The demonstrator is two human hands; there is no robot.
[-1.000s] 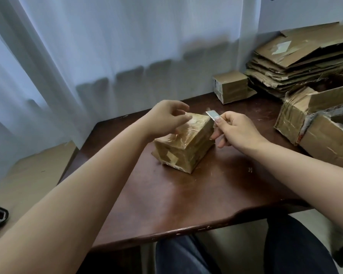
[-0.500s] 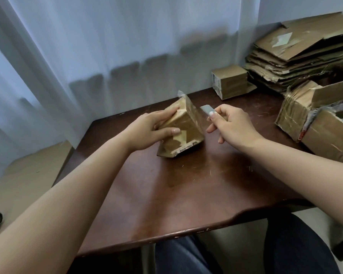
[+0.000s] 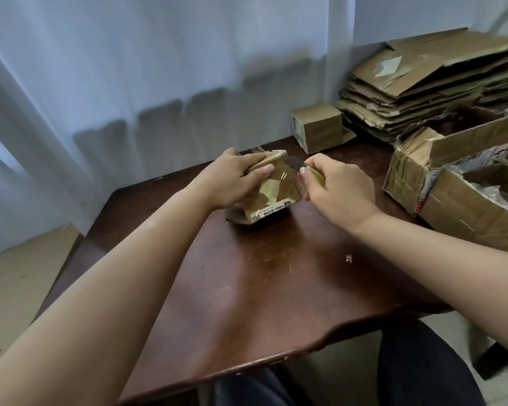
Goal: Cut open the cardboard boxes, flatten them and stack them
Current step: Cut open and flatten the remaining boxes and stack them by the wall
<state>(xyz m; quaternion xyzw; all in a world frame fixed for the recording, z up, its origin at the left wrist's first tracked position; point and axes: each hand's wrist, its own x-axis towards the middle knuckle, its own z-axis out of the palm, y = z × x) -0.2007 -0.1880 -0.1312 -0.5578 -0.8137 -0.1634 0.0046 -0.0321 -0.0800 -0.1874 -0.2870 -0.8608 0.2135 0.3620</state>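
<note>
Several flattened boxes (image 3: 428, 83) are already lying stacked. Left hand (image 3: 232, 178) is gripping a taped box (image 3: 272, 190); right hand (image 3: 335, 189) is pinching the blade (image 3: 295, 163) against it.

left hand (image 3: 232, 180) gripping box (image 3: 272, 190), right hand (image 3: 335, 190) holding knife (image 3: 296, 164)

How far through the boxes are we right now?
Done: a stack of flattened cardboard sits at the back right. In hand: the left hand grips the small taped box while the right hand holds the cutter blade at it. Left: one closed small box and two opened boxes.
</note>
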